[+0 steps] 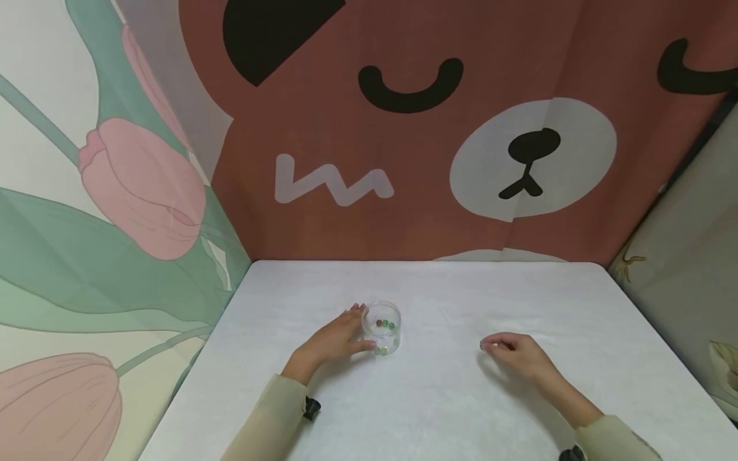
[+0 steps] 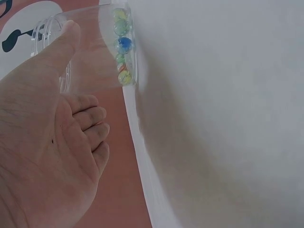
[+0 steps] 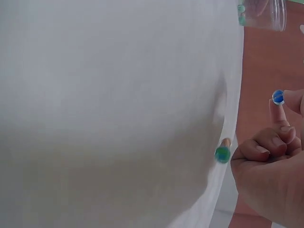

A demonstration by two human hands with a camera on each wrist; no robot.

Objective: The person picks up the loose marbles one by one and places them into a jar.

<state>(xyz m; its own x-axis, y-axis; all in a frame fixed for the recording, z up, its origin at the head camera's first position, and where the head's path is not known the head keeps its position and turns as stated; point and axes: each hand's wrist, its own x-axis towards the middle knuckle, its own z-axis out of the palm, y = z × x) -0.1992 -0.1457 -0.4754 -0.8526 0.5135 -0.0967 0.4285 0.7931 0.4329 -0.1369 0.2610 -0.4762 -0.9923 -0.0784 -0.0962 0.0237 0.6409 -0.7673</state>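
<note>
A clear plastic jar (image 1: 394, 342) stands upright on the white table, with several glass marbles (image 2: 124, 45) at its bottom, among them green, yellow and blue ones. My left hand (image 1: 333, 340) holds it from the left side, thumb in front and fingers round the back. To the right, over the table, my right hand (image 1: 523, 358) pinches a blue marble (image 3: 278, 97) between thumb and index finger, the other fingers curled in. In the right wrist view a green marble (image 3: 222, 154) shows beside those curled fingers, with a small orange-brown bit behind it.
The white table (image 1: 450, 410) ends at the back against a brown hanging cloth (image 1: 323, 237) with a bear's face. A tulip-patterned cloth (image 1: 144, 192) borders the left side, and a greyish one (image 1: 692, 256) the right.
</note>
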